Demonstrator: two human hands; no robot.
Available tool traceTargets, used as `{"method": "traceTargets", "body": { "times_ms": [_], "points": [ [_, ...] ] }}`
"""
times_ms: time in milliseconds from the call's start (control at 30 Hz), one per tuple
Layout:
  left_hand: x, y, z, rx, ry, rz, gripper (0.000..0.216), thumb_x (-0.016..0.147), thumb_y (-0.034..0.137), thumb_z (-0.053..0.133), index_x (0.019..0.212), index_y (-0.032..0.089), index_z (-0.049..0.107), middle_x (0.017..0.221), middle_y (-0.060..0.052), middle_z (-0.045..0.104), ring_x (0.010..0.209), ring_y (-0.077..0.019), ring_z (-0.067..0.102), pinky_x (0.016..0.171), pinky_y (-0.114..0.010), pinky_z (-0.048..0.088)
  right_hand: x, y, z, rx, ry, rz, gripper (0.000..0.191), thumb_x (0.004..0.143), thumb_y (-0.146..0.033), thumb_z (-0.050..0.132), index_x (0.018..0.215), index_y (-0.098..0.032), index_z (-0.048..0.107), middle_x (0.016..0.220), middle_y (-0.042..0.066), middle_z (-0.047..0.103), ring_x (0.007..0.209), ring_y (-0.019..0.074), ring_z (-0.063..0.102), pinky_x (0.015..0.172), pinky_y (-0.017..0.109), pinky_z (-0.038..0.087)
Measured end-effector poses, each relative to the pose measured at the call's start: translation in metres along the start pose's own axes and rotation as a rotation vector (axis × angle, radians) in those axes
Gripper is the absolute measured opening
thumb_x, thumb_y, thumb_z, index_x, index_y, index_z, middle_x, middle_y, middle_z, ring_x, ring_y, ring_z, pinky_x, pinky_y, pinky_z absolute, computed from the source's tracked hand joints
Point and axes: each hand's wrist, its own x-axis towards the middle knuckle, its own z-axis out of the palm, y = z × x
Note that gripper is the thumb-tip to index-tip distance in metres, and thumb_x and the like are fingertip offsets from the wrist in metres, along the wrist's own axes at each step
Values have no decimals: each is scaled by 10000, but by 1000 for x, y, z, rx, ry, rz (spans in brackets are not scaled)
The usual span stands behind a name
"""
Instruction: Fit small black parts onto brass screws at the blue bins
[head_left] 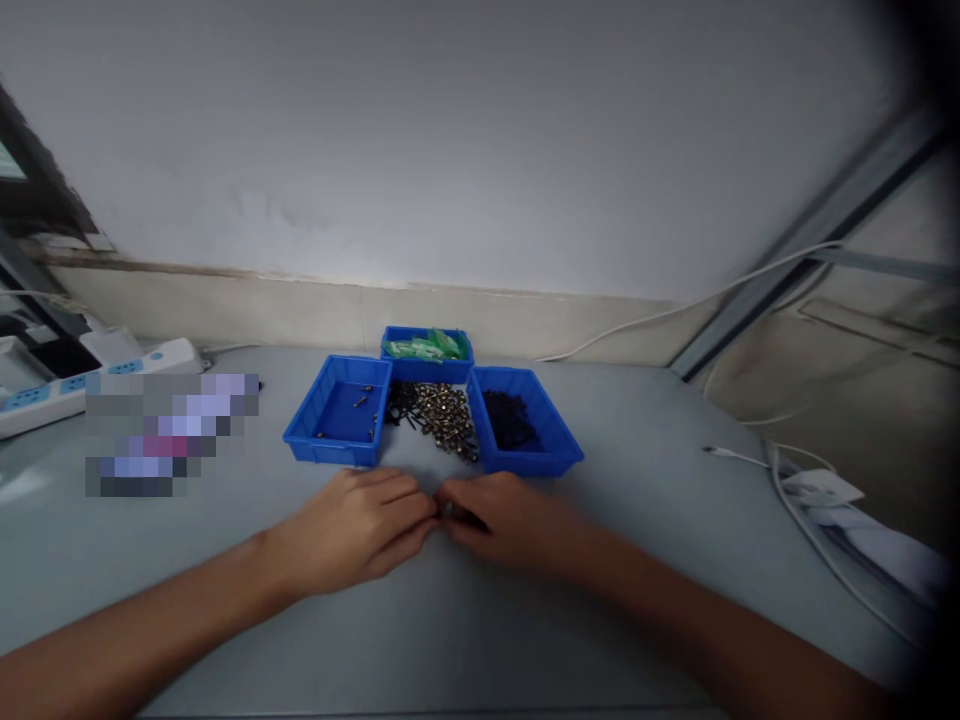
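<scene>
My left hand (360, 530) and my right hand (499, 520) rest on the grey table (450, 620), fingertips pinched together and meeting at the middle. Something very small sits between the fingertips; I cannot make it out. Just beyond the hands lies a loose pile of small metal and black parts (439, 412). A blue tray (341, 410) on the left holds a few small screws. Right of the pile, another blue tray (525, 420) holds dark small parts. A third blue tray (427, 352) behind the pile contains green pieces.
A white power strip (90, 380) lies at the far left by a blurred patch. White cables (810, 530) and a white adapter (821, 487) run along the table's right edge. A wall stands close behind the trays.
</scene>
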Motion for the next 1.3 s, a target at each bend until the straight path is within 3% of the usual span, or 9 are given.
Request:
{"method": "traceTargets", "body": {
  "times_ms": [233,500,733,900,1000,1300],
  "points": [
    [1,-4,-1,24,-5,-76,254,895,261,331,768,160,526,697,-15,533,654,-138,508,591,-265,393,-1,2,-2,149,76,115,51,760,-195,477,809,-179,475,651,-19,557,573,100,505,528,217,336],
    [3,-4,2,24,-75,-71,219,883,239,360,779,160,536,699,-12,543,643,-140,507,581,-262,386,0,-1,-2,342,82,4,64,762,-220,503,807,-180,481,652,-33,532,566,80,498,532,197,365],
    [2,-6,5,37,-47,-84,212,872,245,378,763,163,539,684,-11,549,628,-141,515,560,-265,380,0,2,-1,282,96,21,86,758,-167,488,840,-180,510,699,-17,566,609,87,518,565,202,384],
    [3,-5,2,53,-25,-117,243,887,245,343,744,156,518,685,-9,550,633,-135,523,576,-265,388,-1,5,-1,23,107,72,153,845,-268,417,868,-179,540,748,20,609,664,129,551,599,246,381],
    [3,-4,1,57,-20,-131,251,893,247,330,741,153,507,681,-8,546,628,-133,521,568,-263,381,0,5,-1,-92,56,26,241,880,-298,349,814,-170,542,723,25,611,642,138,557,586,253,376],
    [1,-1,-1,-22,9,-82,239,902,271,333,828,151,526,735,-19,531,687,-136,516,605,-258,399,2,9,6,-100,35,-76,197,869,-254,374,828,-166,544,777,30,617,691,138,569,620,244,404]
  ]
}}
